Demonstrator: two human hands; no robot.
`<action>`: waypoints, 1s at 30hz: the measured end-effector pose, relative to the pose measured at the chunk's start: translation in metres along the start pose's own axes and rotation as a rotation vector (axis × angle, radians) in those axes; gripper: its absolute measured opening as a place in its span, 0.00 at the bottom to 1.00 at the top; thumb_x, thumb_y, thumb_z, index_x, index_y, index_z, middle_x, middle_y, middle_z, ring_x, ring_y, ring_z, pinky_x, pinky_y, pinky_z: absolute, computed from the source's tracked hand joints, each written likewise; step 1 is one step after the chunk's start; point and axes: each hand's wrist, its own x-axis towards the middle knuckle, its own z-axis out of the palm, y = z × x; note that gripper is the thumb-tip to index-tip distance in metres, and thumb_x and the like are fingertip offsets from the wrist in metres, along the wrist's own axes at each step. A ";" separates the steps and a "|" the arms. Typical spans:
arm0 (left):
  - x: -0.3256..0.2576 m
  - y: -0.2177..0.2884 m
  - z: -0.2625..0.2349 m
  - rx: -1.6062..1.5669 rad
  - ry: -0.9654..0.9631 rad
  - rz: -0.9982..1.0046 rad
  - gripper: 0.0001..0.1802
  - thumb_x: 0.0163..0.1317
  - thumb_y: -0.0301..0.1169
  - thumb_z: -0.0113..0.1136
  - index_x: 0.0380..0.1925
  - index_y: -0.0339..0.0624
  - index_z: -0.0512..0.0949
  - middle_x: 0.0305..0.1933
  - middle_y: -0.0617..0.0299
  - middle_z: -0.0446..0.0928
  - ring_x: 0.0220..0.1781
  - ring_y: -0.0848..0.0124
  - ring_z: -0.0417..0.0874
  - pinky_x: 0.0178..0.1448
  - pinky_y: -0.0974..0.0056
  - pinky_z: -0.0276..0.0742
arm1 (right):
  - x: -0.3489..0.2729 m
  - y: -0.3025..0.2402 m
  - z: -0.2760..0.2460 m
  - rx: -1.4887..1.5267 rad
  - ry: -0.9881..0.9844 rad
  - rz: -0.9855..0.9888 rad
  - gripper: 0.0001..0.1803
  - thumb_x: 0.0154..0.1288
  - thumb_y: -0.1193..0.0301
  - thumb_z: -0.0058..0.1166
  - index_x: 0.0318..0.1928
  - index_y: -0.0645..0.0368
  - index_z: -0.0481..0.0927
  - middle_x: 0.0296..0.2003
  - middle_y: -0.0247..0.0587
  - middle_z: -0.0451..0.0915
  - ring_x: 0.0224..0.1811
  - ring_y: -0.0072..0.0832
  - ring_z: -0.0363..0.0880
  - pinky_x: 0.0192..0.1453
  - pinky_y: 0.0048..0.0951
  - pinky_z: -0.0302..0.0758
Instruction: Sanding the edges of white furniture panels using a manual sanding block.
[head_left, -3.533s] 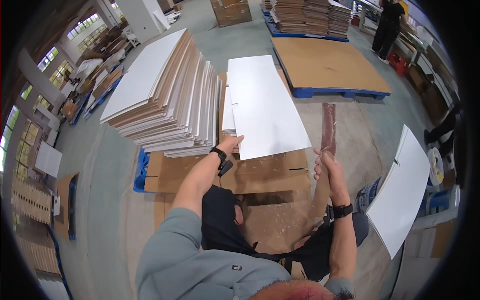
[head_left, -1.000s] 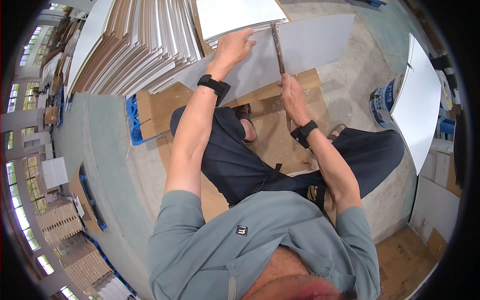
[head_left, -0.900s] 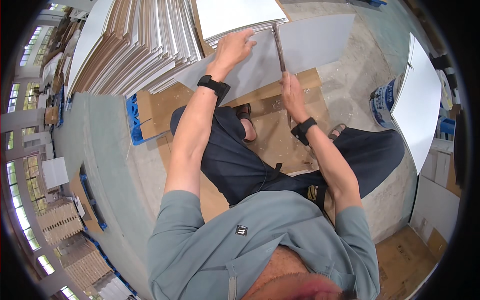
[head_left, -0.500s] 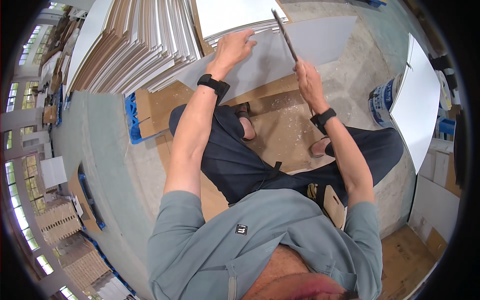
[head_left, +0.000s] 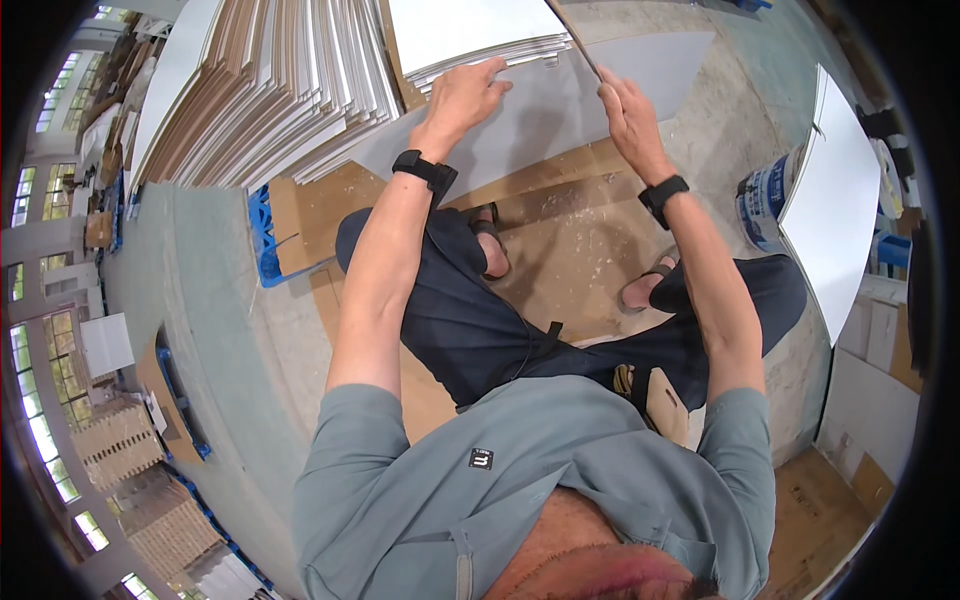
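A large white board (head_left: 545,120) lies tilted in front of me, over brown sheets on a blue pallet. My left hand (head_left: 462,95) rests on its upper edge, fingers bent over the board. My right hand (head_left: 628,105) is closed around a thin dark strip (head_left: 578,40) that stands up along the board's right part. A stack of white sheets (head_left: 470,30) lies just behind the board.
A tall fanned pile of white and brown boards (head_left: 270,90) fills the upper left. Another white panel (head_left: 835,205) leans at the right beside a blue and white bucket (head_left: 765,195). My feet in sandals stand on a spattered brown floor sheet (head_left: 570,250).
My right hand has moved up and to the right with the thin strip. My left hand has stayed on the board's edge. The view tilted down from 3.5 s ago.
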 end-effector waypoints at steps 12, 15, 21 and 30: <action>0.006 -0.004 0.002 0.012 0.012 -0.067 0.19 0.69 0.46 0.63 0.55 0.52 0.82 0.40 0.50 0.87 0.46 0.47 0.87 0.50 0.47 0.81 | -0.057 0.039 0.019 -0.111 -0.043 0.073 0.21 0.81 0.59 0.49 0.67 0.52 0.78 0.40 0.50 0.77 0.43 0.48 0.79 0.50 0.42 0.76; 0.009 -0.005 0.001 -0.016 0.003 -0.069 0.20 0.68 0.46 0.64 0.54 0.49 0.82 0.39 0.49 0.87 0.45 0.47 0.87 0.49 0.47 0.81 | -0.045 0.033 0.006 -0.091 -0.131 0.118 0.21 0.81 0.59 0.50 0.66 0.51 0.78 0.39 0.50 0.78 0.43 0.48 0.79 0.49 0.41 0.77; 0.005 0.001 -0.001 0.050 -0.039 -0.030 0.22 0.68 0.47 0.64 0.55 0.47 0.81 0.38 0.49 0.87 0.45 0.48 0.88 0.51 0.48 0.81 | 0.003 0.003 0.023 0.012 -0.074 0.043 0.20 0.81 0.61 0.49 0.65 0.53 0.80 0.39 0.51 0.80 0.43 0.48 0.79 0.50 0.42 0.76; 0.005 0.000 -0.001 0.022 0.007 -0.031 0.19 0.68 0.46 0.62 0.53 0.50 0.81 0.36 0.49 0.86 0.46 0.45 0.87 0.50 0.44 0.81 | -0.051 0.019 0.009 0.139 -0.102 0.154 0.21 0.81 0.61 0.49 0.64 0.57 0.80 0.38 0.50 0.81 0.41 0.46 0.79 0.49 0.39 0.76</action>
